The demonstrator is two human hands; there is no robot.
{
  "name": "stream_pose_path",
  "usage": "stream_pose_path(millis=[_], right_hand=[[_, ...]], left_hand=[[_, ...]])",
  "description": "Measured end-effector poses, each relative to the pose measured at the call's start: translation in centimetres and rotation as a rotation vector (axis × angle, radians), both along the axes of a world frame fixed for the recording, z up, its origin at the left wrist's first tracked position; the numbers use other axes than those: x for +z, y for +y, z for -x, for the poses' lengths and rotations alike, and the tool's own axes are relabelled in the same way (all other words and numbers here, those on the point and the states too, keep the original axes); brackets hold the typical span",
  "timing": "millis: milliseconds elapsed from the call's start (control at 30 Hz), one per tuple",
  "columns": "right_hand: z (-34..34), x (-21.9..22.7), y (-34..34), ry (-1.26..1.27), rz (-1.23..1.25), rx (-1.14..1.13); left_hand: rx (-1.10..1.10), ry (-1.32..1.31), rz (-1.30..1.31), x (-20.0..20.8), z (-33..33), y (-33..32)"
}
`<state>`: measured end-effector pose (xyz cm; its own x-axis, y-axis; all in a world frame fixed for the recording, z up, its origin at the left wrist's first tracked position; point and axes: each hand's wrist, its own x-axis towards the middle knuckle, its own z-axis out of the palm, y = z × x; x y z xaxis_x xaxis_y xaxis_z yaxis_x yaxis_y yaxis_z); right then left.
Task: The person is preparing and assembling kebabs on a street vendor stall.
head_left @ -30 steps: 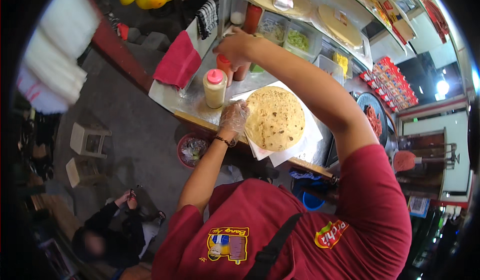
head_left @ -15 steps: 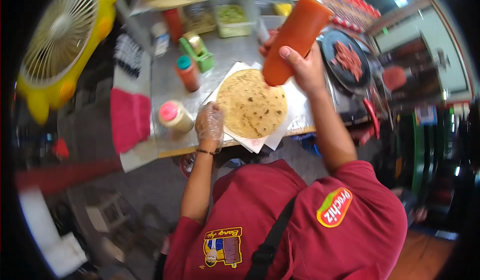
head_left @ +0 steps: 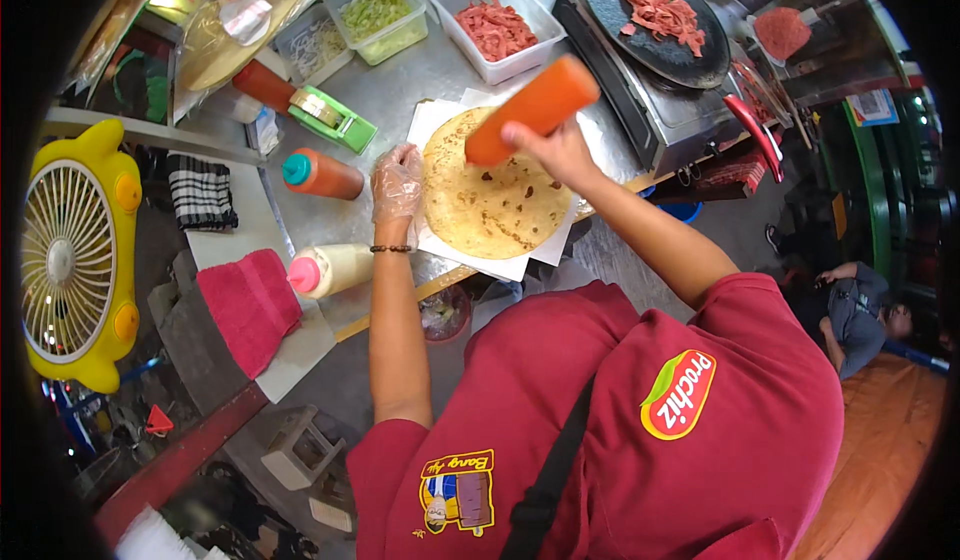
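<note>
My right hand (head_left: 562, 150) grips an orange-red sauce bottle (head_left: 535, 105), tilted with its lower end just above a round flatbread (head_left: 490, 210). Brown toasted spots dot the flatbread, which lies on sheets of white paper (head_left: 428, 120). At the left edge of the flatbread rests my left hand (head_left: 398, 182), in a clear plastic glove, its fingers curled together. Whatever those fingers may hold is hidden. Left of that hand lie a teal-capped sauce bottle (head_left: 325, 175) and a pink-capped bottle of pale sauce (head_left: 335, 268).
Behind the flatbread stand tubs of shredded pink meat (head_left: 495, 30) and chopped greens (head_left: 375, 15), with a green tape dispenser (head_left: 335, 120) to their left. A dark griddle plate (head_left: 640, 50) with meat sits on a stove at right. A yellow fan (head_left: 75, 260) stands far left.
The view has turned and tipped, so the counter appears shifted. The sauce bottle has tilted further toward horizontal over the flatbread. My left hand stays beside the flatbread.
</note>
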<state>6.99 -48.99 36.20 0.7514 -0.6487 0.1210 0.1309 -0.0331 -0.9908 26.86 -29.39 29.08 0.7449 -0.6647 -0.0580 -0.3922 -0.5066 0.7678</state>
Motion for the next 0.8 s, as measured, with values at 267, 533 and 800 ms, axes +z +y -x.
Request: stream_pose_path(millis=[267,533,800], right_hand=[[-0.4,-2.9,-0.6,0.143,-0.014,0.022],[1.0,-2.3,-4.2,0.130,-0.062,-0.009],[5.2,-2.7,-5.7,0.112,0.042,0.046]], left_hand=[[0.291,0.619,0.510,6.6,8.6,5.3],[0.011,0.152,0.203,5.7,10.6,4.7],[-0.345,-0.530,-0.452,5.9,12.2,5.4]])
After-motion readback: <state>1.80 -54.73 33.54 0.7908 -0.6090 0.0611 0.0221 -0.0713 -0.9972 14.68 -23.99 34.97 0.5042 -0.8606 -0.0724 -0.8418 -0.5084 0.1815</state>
